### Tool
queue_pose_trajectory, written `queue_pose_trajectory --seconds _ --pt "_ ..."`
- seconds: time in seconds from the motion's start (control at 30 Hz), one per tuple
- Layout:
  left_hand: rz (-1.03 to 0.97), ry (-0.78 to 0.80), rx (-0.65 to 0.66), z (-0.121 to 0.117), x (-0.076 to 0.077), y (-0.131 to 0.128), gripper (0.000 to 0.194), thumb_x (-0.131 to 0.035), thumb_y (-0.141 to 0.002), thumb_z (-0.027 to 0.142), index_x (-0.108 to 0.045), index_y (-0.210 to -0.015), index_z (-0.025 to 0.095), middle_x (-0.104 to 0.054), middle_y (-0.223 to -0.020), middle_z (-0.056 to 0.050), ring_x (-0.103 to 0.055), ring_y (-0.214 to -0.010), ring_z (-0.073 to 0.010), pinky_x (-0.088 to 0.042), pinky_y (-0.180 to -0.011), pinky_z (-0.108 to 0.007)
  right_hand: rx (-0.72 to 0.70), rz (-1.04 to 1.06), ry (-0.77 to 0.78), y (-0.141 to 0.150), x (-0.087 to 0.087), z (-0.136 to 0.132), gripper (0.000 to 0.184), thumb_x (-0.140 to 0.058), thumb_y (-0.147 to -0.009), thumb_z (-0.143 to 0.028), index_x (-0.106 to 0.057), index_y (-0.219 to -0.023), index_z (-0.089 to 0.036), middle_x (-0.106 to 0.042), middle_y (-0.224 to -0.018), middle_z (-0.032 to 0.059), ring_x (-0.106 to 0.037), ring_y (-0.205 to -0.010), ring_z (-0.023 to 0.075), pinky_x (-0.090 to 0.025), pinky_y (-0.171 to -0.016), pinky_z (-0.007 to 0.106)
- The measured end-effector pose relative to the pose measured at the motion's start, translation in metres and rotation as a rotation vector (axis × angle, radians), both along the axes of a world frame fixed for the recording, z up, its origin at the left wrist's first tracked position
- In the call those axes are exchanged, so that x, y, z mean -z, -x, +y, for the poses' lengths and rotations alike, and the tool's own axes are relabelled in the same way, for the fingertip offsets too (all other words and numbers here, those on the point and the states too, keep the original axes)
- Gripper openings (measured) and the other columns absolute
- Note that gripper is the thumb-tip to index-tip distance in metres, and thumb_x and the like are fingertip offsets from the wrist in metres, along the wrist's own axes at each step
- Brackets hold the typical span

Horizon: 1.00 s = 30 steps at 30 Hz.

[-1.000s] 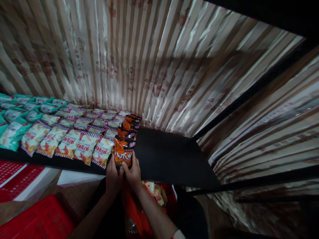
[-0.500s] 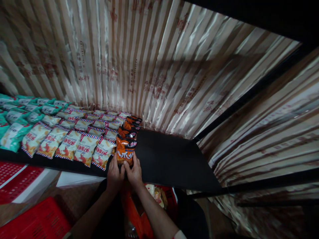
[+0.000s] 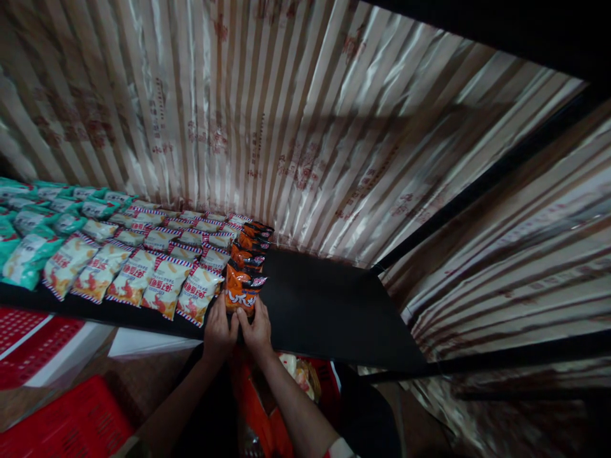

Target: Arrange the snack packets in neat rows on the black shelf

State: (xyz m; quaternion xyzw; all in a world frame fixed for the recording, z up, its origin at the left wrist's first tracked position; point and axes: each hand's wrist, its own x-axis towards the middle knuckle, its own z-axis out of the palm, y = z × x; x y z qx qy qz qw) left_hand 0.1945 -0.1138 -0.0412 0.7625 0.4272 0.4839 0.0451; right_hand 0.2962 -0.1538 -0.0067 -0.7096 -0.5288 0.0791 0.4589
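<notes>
My left hand (image 3: 218,331) and my right hand (image 3: 258,329) are side by side at the front edge of a black shelf (image 3: 329,312). Both grip the bottom of an orange snack packet (image 3: 242,287), the front one of a row of orange packets (image 3: 251,245) running to the back. White packets with red and blue edging (image 3: 165,283) stand in rows just left of it, touching it. Green packets (image 3: 28,251) fill the far left of the shelf.
Striped shiny sheeting (image 3: 296,127) backs the shelf and covers the right side. A dark upper shelf edge (image 3: 501,32) overhangs at top right. Below me sit a red basket with more packets (image 3: 298,375) and a red crate (image 3: 67,426) on the floor.
Both hands have pushed the front orange packet a little further onto the shelf, against the row behind it. The view has shifted slightly.
</notes>
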Motion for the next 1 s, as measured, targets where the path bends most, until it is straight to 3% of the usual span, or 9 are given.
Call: queue_pose_trajectory --seconds 0.27,0.37,0.5,0.8,1.0 --pt "-0.086 0.222 0.031 -0.008 -0.014 0.0 0.055 -0.037 -0.09 0.029 -0.025 -0.139 0.009 -0.045 -0.134 -0.02 -0.044 -0.123 -0.0269 -0.04 -0.099 -0.044 0.006 -0.036 -0.043 0.003 -0.005 -0.005 0.048 -0.05 -0.083 -0.038 -0.049 -0.125 -0.015 -0.061 -0.115 0.0132 -0.054 -0.108 0.0249 -0.045 -0.092 0.041" --pt "-0.116 0.235 0.037 -0.009 -0.014 0.001 0.052 -0.035 -0.09 0.03 -0.028 -0.138 0.01 -0.048 -0.131 -0.019 -0.046 -0.121 -0.0263 -0.04 -0.098 -0.044 -0.003 -0.029 -0.077 0.002 -0.005 -0.006 0.049 -0.046 -0.086 -0.037 -0.046 -0.129 -0.014 -0.057 -0.123 0.014 -0.051 -0.113 0.0237 -0.042 -0.096 0.041" --pt "-0.136 0.248 0.028 -0.009 -0.014 0.001 0.05 -0.03 -0.091 0.028 -0.03 -0.137 0.009 -0.047 -0.132 -0.019 -0.044 -0.123 -0.0253 -0.039 -0.1 -0.044 -0.026 -0.018 -0.077 -0.001 -0.008 -0.008 0.041 -0.039 -0.089 -0.034 -0.055 -0.121 -0.015 -0.057 -0.123 0.0136 -0.052 -0.112 0.0227 -0.043 -0.096 0.04" --pt "-0.161 0.252 -0.022 -0.005 -0.007 -0.001 0.049 -0.031 -0.091 0.031 -0.035 -0.134 0.008 -0.051 -0.128 -0.019 -0.048 -0.12 -0.0254 -0.04 -0.099 -0.043 -0.048 -0.009 -0.002 -0.001 -0.011 -0.007 0.036 -0.041 -0.09 -0.036 -0.062 -0.112 -0.018 -0.06 -0.119 0.0105 -0.054 -0.107 0.021 -0.043 -0.093 0.035" --pt "-0.179 0.267 -0.029 -0.006 -0.012 -0.001 0.051 -0.034 -0.09 0.033 -0.034 -0.135 0.007 -0.049 -0.13 -0.02 -0.046 -0.121 -0.0266 -0.039 -0.099 -0.043 -0.062 -0.047 0.011 0.001 -0.012 -0.007 0.035 -0.044 -0.088 -0.036 -0.061 -0.114 -0.019 -0.058 -0.121 0.0106 -0.054 -0.107 0.0217 -0.043 -0.093 0.036"
